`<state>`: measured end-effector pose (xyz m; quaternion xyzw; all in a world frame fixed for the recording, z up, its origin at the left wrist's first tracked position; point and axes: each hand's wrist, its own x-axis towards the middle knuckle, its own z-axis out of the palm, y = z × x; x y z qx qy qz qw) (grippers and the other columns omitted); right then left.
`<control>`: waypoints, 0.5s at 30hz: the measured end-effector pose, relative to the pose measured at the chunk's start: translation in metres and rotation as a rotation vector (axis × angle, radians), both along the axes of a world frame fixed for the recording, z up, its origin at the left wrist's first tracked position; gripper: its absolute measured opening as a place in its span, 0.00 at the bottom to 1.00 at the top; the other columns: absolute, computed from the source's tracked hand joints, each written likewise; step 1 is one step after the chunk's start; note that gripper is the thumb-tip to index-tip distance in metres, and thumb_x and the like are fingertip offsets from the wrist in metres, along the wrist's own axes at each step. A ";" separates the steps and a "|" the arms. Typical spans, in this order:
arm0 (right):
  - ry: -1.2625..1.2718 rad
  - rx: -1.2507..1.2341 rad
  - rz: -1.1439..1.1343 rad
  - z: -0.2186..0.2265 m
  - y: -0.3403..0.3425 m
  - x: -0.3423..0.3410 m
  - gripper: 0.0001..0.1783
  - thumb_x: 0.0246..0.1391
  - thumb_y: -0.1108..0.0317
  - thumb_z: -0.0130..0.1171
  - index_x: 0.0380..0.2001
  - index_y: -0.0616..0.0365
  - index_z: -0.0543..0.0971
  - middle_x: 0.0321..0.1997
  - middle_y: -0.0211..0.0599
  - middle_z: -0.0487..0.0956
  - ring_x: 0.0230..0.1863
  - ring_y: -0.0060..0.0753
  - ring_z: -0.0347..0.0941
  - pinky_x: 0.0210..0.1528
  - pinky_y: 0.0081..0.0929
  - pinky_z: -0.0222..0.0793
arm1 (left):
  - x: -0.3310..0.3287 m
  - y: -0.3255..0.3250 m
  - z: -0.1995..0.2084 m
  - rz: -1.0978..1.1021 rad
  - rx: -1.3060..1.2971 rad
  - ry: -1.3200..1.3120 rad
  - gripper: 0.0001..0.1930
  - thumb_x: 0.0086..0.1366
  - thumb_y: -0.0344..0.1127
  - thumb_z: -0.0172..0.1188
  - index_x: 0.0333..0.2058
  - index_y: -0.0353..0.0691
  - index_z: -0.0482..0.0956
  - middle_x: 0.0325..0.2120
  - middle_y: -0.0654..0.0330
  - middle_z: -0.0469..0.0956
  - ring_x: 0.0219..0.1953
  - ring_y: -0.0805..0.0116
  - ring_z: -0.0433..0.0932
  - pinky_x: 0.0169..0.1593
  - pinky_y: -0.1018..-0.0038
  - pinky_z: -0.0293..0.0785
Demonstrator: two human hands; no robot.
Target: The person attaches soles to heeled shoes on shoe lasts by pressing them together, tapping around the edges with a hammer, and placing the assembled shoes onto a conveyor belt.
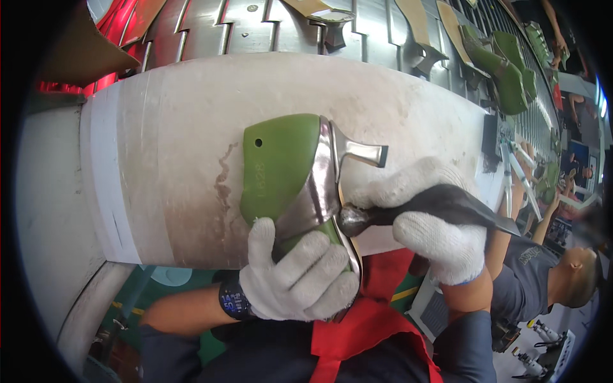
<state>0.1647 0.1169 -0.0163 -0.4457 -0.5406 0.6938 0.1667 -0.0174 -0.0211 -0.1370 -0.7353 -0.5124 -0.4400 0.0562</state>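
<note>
**Left hand [300, 274] steadies a high-heeled shoe [324, 163], right hand [444, 246] clasps a cobbler's hammer [447, 201]**

In the head view, the gloved left hand is wrapped around the forward part of the high-heeled shoe, one digit pressed against its green last [281, 163]; the shoe lies on its side on the pale worktop [185, 121], mostly beyond the left grip, its slim metallic heel [364, 152] pointing right; the right hand is closed around the dark hammer, whose rounded face sits left of that grip, at the sole edge, though whether it touches cannot be told; beyond both grips, a slatted conveyor [249, 38] bears more shoes on green lasts [511, 89]; a blow landing off the edge could dent or scuff the metallic strap [313, 204]; a slack left hold could let the rounded last roll; the left fingers lie near the hammer face, so a glancing stroke could catch them
</note>
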 end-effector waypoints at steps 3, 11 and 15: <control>-0.057 -0.016 0.001 0.006 0.022 -0.012 0.22 0.53 0.68 0.73 0.48 0.72 0.83 0.48 0.60 0.89 0.51 0.52 0.87 0.61 0.46 0.82 | 0.000 0.002 0.002 -0.025 -0.041 -0.026 0.07 0.68 0.38 0.64 0.39 0.58 0.74 0.43 0.68 0.76 0.47 0.68 0.80 0.71 0.23 0.58; -0.012 -0.007 -0.129 -0.005 -0.004 -0.007 0.21 0.59 0.67 0.74 0.49 0.69 0.80 0.55 0.65 0.86 0.54 0.52 0.86 0.61 0.49 0.83 | -0.002 0.004 -0.004 0.002 0.018 -0.008 0.08 0.67 0.39 0.65 0.36 0.59 0.73 0.39 0.72 0.76 0.42 0.72 0.78 0.63 0.23 0.62; 0.046 0.027 -0.212 -0.008 -0.010 -0.025 0.18 0.64 0.69 0.71 0.52 0.70 0.82 0.55 0.58 0.87 0.57 0.48 0.85 0.64 0.45 0.80 | -0.008 0.003 0.005 -0.065 -0.051 0.054 0.08 0.67 0.39 0.65 0.39 0.57 0.74 0.41 0.71 0.76 0.42 0.71 0.79 0.61 0.24 0.62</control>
